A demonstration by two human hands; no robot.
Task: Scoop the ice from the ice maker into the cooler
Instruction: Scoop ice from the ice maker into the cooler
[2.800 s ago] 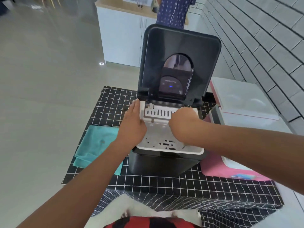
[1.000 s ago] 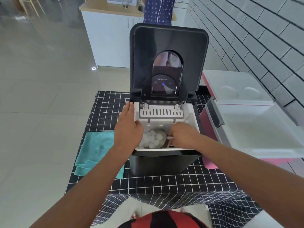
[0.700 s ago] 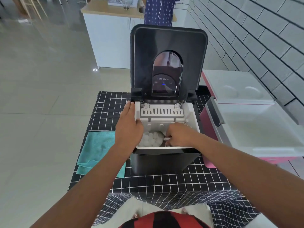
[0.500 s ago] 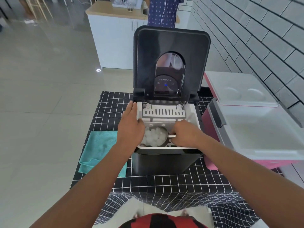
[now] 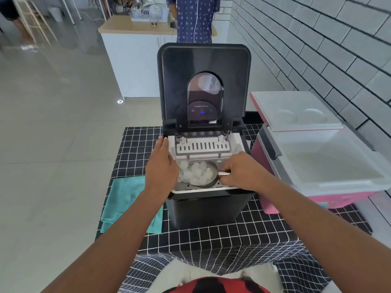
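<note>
A black ice maker (image 5: 208,206) stands on the checked tablecloth with its lid (image 5: 203,60) raised upright. Its white inner basket holds a heap of ice (image 5: 194,172). My right hand (image 5: 241,172) grips the handle of a round metal scoop (image 5: 213,176) that sits in the basket, full of ice. My left hand (image 5: 161,166) rests flat against the basket's left rim. To the right stands a pink cooler (image 5: 330,172) with a white interior, its lid (image 5: 296,111) folded back.
A teal cloth (image 5: 124,204) lies left of the ice maker on the black checked tablecloth (image 5: 211,237). A grey brick wall runs along the right. Behind, a person stands at a white counter (image 5: 135,60). Tiled floor spreads to the left.
The basket's cover is gone, so the ice now shows. My right hand has worked the scoop into the ice and brought it up full. My left hand stayed on the rim.
</note>
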